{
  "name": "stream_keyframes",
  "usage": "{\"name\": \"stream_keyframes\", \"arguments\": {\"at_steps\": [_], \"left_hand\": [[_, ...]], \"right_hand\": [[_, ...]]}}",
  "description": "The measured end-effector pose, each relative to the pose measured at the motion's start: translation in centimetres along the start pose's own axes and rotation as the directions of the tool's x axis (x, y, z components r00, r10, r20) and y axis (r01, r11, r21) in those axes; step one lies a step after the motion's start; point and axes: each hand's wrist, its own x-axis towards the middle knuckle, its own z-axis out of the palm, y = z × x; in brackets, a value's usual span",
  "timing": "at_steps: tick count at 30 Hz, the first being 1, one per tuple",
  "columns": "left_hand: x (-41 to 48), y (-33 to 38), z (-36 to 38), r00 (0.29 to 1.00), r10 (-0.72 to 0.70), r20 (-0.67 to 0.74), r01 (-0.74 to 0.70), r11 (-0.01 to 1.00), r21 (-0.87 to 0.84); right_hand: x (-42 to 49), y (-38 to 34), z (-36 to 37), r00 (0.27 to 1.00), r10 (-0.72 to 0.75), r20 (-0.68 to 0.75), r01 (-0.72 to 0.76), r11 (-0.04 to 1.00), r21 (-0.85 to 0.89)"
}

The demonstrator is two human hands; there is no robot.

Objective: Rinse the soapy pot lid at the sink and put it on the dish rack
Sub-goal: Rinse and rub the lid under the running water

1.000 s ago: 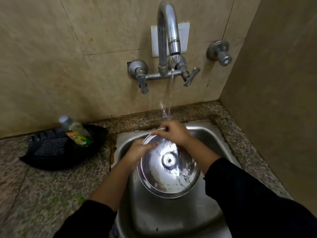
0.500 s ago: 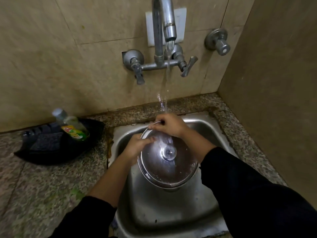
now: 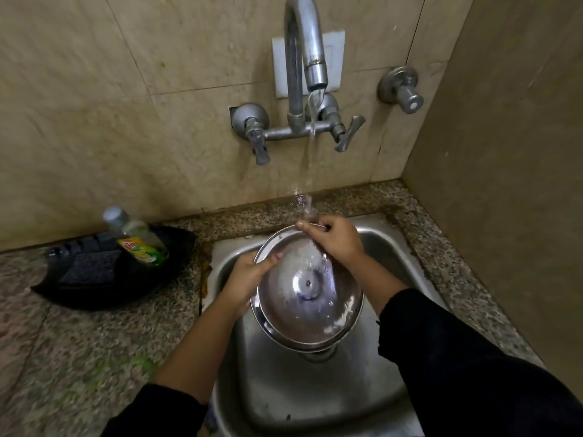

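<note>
A round steel pot lid (image 3: 307, 298) is held tilted over the steel sink (image 3: 315, 398), its underside facing me, with a small rivet at the centre. My left hand (image 3: 249, 279) grips its left rim, thumb on the inner face. My right hand (image 3: 334, 239) holds the far top rim. Water runs from the tap (image 3: 310, 55) onto the top of the lid beside my right fingers and spreads over the metal. A few soap specks cling near the lower right rim. No dish rack is in view.
A black tray (image 3: 110, 279) on the granite counter (image 3: 79, 357) at the left holds a dish soap bottle (image 3: 138, 239) and a dark scrub pad (image 3: 90, 268). A wall valve (image 3: 402, 89) sticks out at the right. A tiled wall closes off the right side.
The lid has tipped a little and water now sheets across its upper half. Both hands keep their grip on the rim; the view has shifted slightly downward.
</note>
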Motion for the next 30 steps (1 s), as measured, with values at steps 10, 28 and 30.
{"name": "stream_keyframes", "arguments": {"at_steps": [10,28,30], "left_hand": [[-0.5,-1.2,-0.1,0.960,0.023,-0.278,-0.060,0.990,-0.127],[-0.7,-3.0,1.2,0.909,-0.056,-0.413,0.008,0.993,-0.118],[-1.1,-3.2,2.2,0.922,-0.060,-0.382,0.015,0.993,-0.118]], "right_hand": [[-2.8,1.3,0.8,0.961,-0.087,-0.261,0.001,0.951,-0.310],[-7.6,6.4,1.3,0.973,-0.215,0.081,0.216,0.739,-0.638],[-5.5,4.4,1.7,0.985,-0.175,-0.009,0.133,0.778,-0.614]]}}
